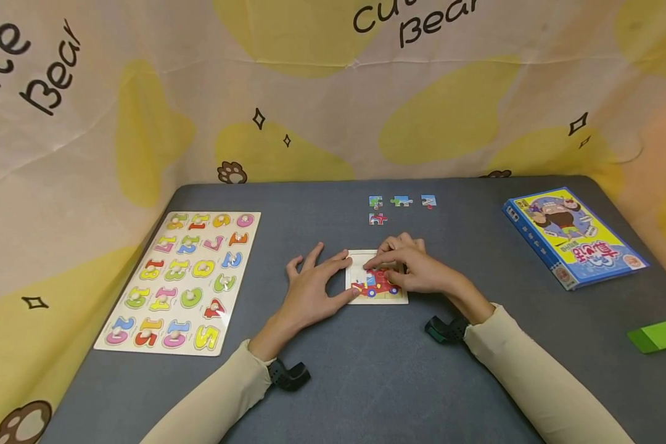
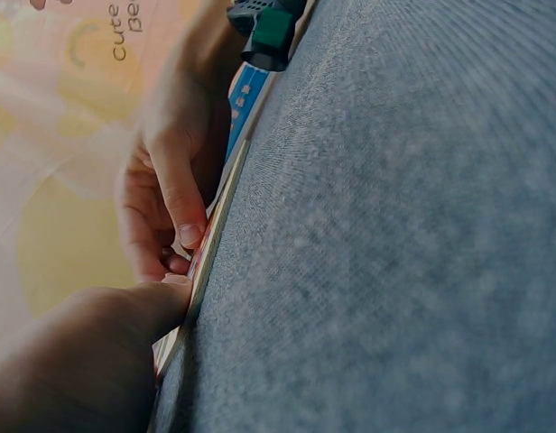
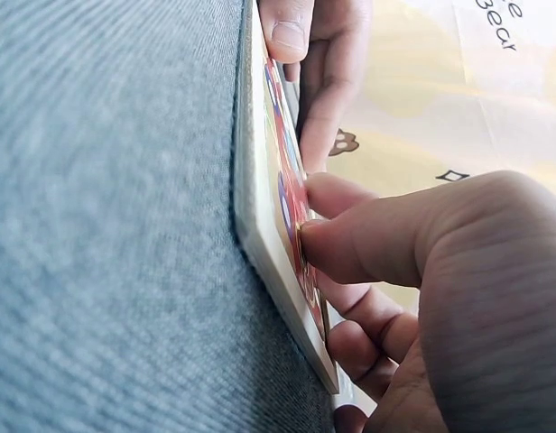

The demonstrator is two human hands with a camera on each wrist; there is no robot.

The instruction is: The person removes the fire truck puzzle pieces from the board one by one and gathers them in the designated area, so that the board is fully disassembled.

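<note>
A small jigsaw board (image 1: 404, 301) with a pale rim lies flat on the table, showing a red truck picture (image 1: 373, 282) in its lower part. My left hand (image 1: 313, 290) is spread at the board's left side, its thumb on the lower left corner and a fingertip near the upper left edge. Over the board's right half, my right hand (image 1: 419, 265) has bent fingers and pinches a puzzle piece at the truck, mostly hidden under them. The right wrist view shows the right thumb (image 3: 350, 244) against the red picture. Several loose jigsaw pieces (image 1: 402, 201) lie beyond the board.
A white number puzzle board (image 1: 230, 320) with knobbed numerals lies on the left. To the right sit a blue and yellow box (image 1: 577, 237) and a green block (image 1: 657, 336). Behind the grey table (image 1: 333, 382) hangs a printed cloth (image 1: 322, 92).
</note>
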